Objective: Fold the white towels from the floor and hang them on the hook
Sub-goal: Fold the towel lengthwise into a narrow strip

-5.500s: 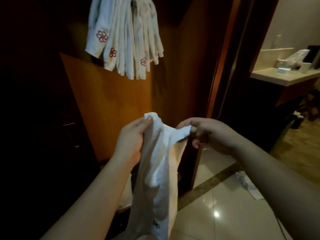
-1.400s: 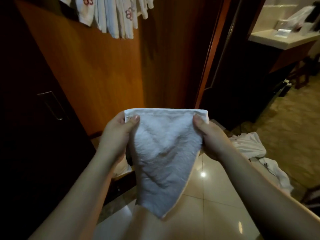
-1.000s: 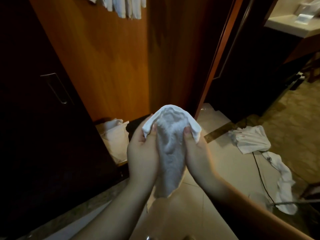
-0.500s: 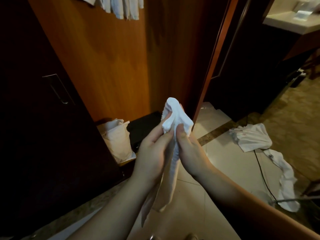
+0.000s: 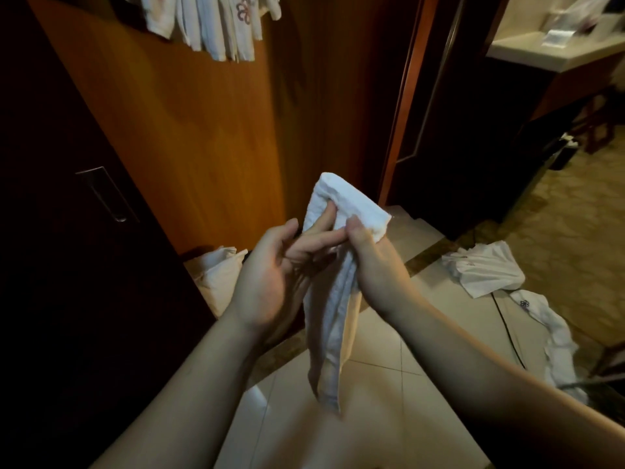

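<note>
Over a pale tiled floor, before an orange wood panel, a folded white towel hangs narrow between both hands. The right hand grips its upper part, thumb pressed on the cloth; the left hand lies relaxed, fingers straight, touching the fold. Two more towels lie crumpled on the floor to the right; others hang above.
</note>
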`<state>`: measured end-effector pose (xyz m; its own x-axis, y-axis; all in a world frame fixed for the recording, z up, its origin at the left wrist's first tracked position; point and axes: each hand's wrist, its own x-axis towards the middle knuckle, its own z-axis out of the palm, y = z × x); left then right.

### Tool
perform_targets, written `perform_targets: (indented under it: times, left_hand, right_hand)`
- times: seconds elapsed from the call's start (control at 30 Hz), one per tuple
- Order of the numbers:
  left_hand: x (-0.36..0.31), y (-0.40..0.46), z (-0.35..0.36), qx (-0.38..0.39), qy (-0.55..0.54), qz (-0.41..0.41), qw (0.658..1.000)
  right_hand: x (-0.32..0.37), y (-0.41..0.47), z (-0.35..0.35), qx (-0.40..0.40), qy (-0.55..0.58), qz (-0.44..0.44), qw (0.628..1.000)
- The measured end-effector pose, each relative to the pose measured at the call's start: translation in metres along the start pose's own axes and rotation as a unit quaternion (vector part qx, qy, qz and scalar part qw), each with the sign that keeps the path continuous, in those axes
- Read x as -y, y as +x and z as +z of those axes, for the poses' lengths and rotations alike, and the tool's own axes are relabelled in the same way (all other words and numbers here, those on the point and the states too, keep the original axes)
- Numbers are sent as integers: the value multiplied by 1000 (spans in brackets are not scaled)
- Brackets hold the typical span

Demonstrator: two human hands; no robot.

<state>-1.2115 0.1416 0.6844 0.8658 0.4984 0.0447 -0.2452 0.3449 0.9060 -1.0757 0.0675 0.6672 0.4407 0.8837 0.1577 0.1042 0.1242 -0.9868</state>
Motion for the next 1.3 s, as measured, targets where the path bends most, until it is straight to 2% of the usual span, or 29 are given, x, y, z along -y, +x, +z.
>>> perform_targets:
  times: [0.03,0.1,0.17,0.2,0.23,0.33,0.5,0.67,0.83,0.93,1.03,1.2,1.3]
  left_hand:
    - [-3,0,0,-5,27,23,999]
    - [-8,5,-4,-71,120,112,984]
    - [-16,12,-8,-174,233,197,936]
    - [-19,16,-10,-196,252,202,926]
    - [-24,19,-11,-191,238,185,934]
    - [-37,31,-16,-93,152,101,979]
    - [-65,43,-10,-4,72,99,992]
    - [-69,47,8,49,113,75,990]
    - [-76,53,27,-35,94,90,991]
    - [-81,56,32,-53,76,91,992]
    - [-91,59,35,-77,44,74,993]
    - [-111,63,36,-120,5,80,990]
    - [-117,64,36,-128,21,89,988]
  right_hand:
    - [3,4,-7,-2,3,-4,1000]
    - [14,13,-18,-8,-10,-26,1000]
    - [32,23,-26,8,-42,-41,998]
    - [41,28,-29,28,-59,-47,997]
    - [49,33,-32,48,-73,-50,995]
    - [68,51,-39,110,-96,-52,988]
    - [97,63,-44,160,-45,-69,984]
    - [112,63,-48,146,-43,-101,983]
    - [107,68,-53,102,15,-51,993]
    - [80,66,-58,86,107,16,990]
    - [40,58,-56,77,144,54,985]
    - [4,36,-40,-50,175,-31,983]
    - [-3,27,-31,-90,116,-87,985]
